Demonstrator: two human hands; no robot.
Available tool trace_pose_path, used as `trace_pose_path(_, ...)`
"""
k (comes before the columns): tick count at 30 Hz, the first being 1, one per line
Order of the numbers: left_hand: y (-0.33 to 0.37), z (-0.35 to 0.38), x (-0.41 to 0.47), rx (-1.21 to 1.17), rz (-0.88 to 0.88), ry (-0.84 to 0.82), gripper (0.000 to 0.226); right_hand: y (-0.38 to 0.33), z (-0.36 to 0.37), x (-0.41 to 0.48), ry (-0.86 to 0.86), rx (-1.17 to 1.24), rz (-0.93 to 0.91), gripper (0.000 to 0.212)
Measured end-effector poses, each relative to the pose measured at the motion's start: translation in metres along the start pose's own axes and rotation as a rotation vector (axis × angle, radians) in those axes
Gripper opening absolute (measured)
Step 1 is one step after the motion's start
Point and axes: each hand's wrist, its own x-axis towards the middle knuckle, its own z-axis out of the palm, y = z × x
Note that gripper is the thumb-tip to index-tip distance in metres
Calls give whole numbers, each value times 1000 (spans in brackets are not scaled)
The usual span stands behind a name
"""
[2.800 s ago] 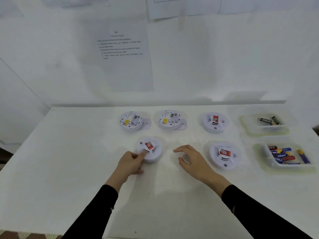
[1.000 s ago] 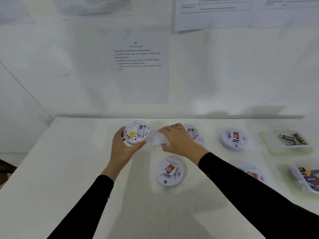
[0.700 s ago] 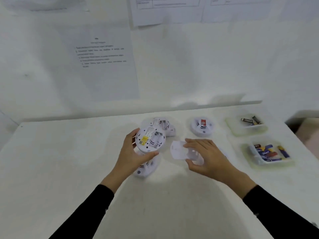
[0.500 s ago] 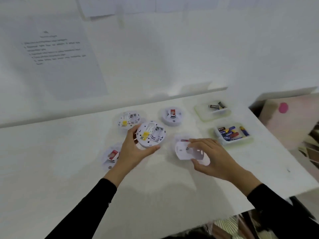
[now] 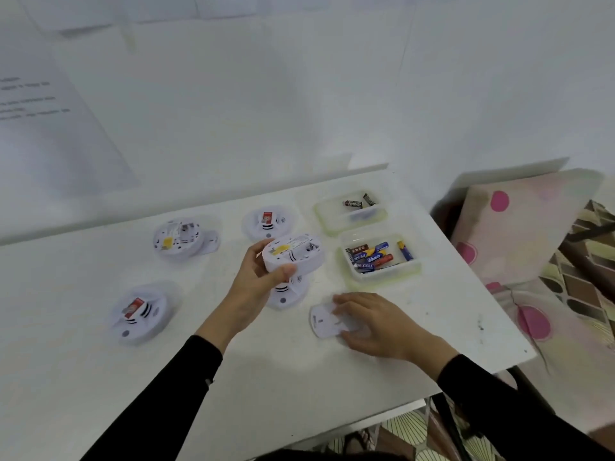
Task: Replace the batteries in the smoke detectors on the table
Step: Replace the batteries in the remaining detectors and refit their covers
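Observation:
My left hand (image 5: 256, 277) grips a white smoke detector (image 5: 294, 252) above the table, back side up, with a yellow label and an open battery bay. My right hand (image 5: 369, 322) rests flat on a white cover plate (image 5: 321, 322) lying on the table. Another detector (image 5: 288, 292) sits partly hidden under the lifted one. Three more detectors lie on the table: one back-up at the far left (image 5: 178, 239), one with a red sticker at the near left (image 5: 139, 312), one at the back (image 5: 268, 222).
A clear tray (image 5: 382, 276) with several coloured batteries stands right of the lifted detector. Behind it a second tray (image 5: 351, 219) holds two dark batteries. The table's right edge (image 5: 482, 294) is close; a spotted cushion (image 5: 519, 227) lies beyond. Papers hang on the wall.
My left hand has carried the detector rightward, toward the battery tray. My right hand has brought the cover plate down onto the table near the front. The view swung right.

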Motion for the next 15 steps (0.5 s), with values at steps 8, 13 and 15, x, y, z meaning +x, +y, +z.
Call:
trace_pose_path(8, -2, 30, 19, -504, -59, -143, 101, 10, -44, 33, 257, 168, -247, 14)
trace_pose_path(13, 5, 51, 32, -676, -1, -72, 103, 65, -82, 100, 359, 214, -43, 27)
trace_pose_path(15, 6, 56, 38, -718, 12, -31, 100, 89, -91, 132, 327, 256, 104, 38)
